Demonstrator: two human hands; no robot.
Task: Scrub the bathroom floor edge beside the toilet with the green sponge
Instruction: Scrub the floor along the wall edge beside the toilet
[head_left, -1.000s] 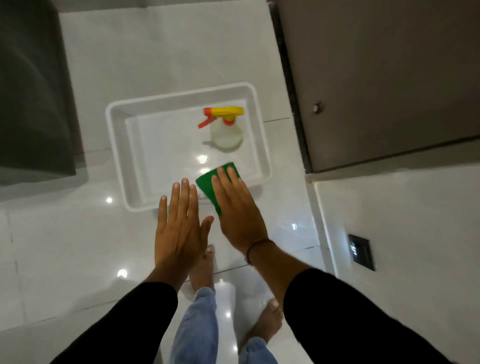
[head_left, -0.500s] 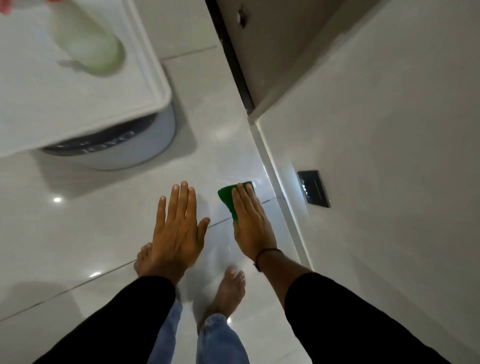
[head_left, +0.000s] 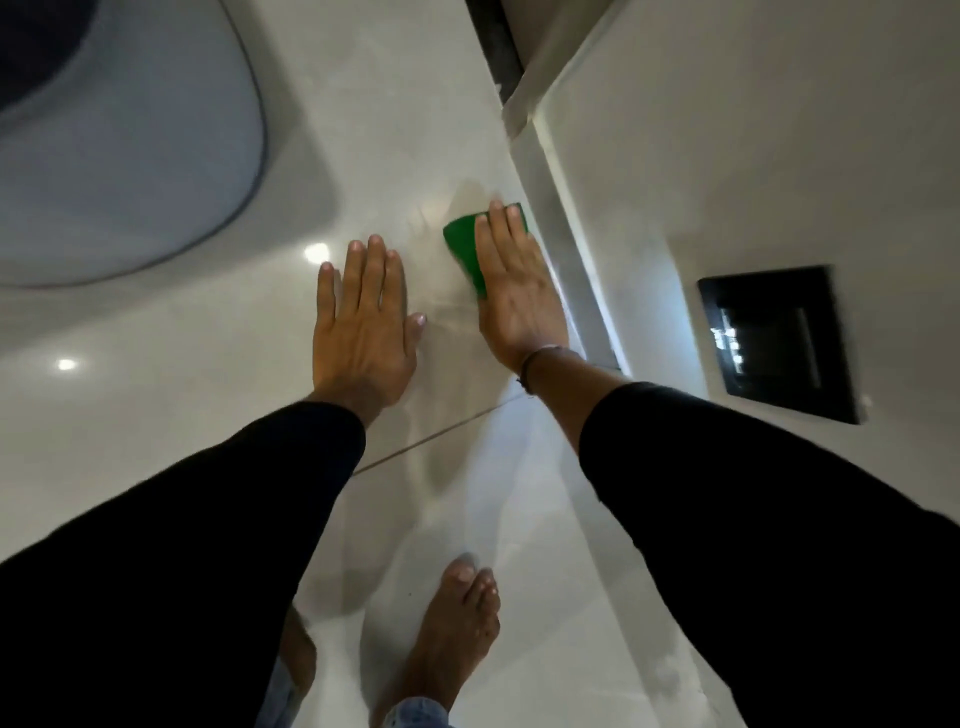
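My right hand (head_left: 514, 296) lies flat over the green sponge (head_left: 462, 249), holding it close above or against the glossy white floor, right beside the floor edge (head_left: 566, 260) where the tiles meet the wall. Only the sponge's left part and top corner show past my fingers. My left hand (head_left: 363, 322) hovers flat and empty, fingers together, a little to the left of the sponge. The toilet (head_left: 130, 150) fills the upper left, its rounded white body well left of both hands.
A dark rectangular vent plate (head_left: 774, 343) is set low in the white wall on the right. A dark door frame (head_left: 493, 41) stands at the top. My bare foot (head_left: 452, 639) is on the tiles below the hands.
The view dropped from the white tray with the spray bottle down to the floor. My right hand carried the sponge down and right to the wall edge; the left hand followed alongside.
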